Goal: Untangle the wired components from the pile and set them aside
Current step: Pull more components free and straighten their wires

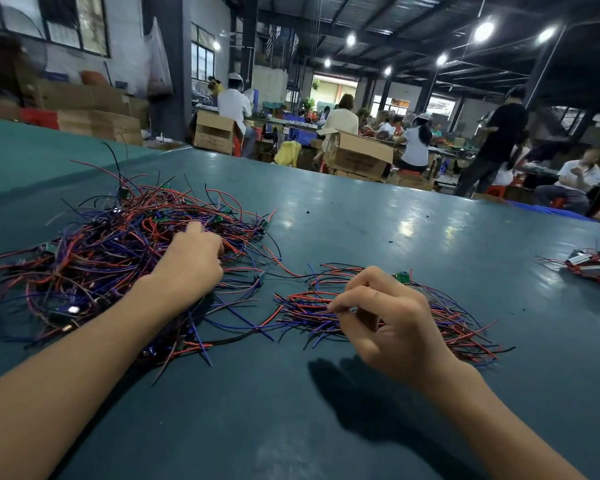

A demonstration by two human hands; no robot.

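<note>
A big tangled pile (94, 251) of red, blue and black wires with small green boards lies on the left of the dark green table (413, 230). My left hand (191, 261) reaches into the pile's right side, fingers curled down among the wires. A smaller, flatter bunch of sorted wired components (447, 320) lies to the right. My right hand (388, 320) hovers over this bunch, thumb and forefinger pinched together at wire ends; a green board (403, 277) shows just behind it.
Another small heap of wired parts (596, 268) sits at the table's far right edge. Beyond the table, several seated and standing people work among cardboard boxes (357, 154).
</note>
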